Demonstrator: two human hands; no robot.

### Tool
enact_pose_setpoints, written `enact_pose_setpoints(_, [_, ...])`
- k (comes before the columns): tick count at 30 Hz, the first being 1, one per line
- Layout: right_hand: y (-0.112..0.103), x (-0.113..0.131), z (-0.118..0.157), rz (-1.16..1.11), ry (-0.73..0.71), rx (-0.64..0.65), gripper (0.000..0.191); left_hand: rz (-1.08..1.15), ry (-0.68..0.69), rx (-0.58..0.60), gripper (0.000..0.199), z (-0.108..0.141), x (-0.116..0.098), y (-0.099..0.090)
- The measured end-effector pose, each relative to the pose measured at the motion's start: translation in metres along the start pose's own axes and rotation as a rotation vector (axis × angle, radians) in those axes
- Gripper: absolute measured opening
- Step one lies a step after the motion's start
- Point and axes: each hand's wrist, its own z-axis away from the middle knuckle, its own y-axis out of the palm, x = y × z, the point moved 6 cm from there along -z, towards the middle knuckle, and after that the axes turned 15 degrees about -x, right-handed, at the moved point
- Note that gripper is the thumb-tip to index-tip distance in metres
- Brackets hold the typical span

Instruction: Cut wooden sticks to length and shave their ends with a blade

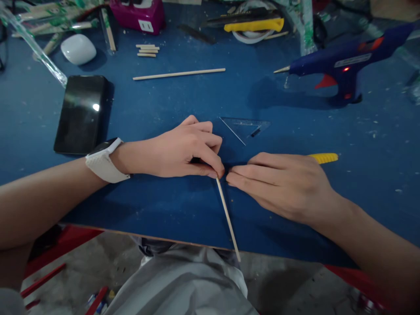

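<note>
My left hand [190, 148] pinches the upper end of a thin wooden stick [228, 218] between thumb and index finger. The stick slants down toward me, its lower end reaching past the table edge. Close by on the right is my right hand [282, 186], palm down, fingers pressed together and tips near the pinched end. A tool with a ribbed yellow handle [324, 158] pokes out from under that hand; its working end is hidden by the fingers. A clear set square [246, 127] lies just beyond both hands.
Another wooden stick [179, 74] and several short cut pieces [147, 50] lie farther back. A black box-like device [80, 114] and white case [78, 49] are at left. A blue glue gun [344, 65] with a lit red light stands right, near a yellow cutter [254, 25].
</note>
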Motion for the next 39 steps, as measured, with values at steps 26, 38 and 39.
enact_pose_setpoints(26, [0.002,-0.004,0.005,0.054,-0.023,0.0,0.023,-0.008,-0.034,0.059,0.034,-0.008,0.001,0.0])
enact_pose_setpoints(38, [0.0,-0.006,0.006,0.027,0.007,-0.004,0.025,-0.037,-0.07,0.073,0.043,-0.007,0.003,-0.001])
enact_pose_setpoints(39, [0.0,-0.006,0.007,0.025,0.02,0.004,0.027,-0.041,-0.076,0.079,0.042,-0.006,0.004,-0.001])
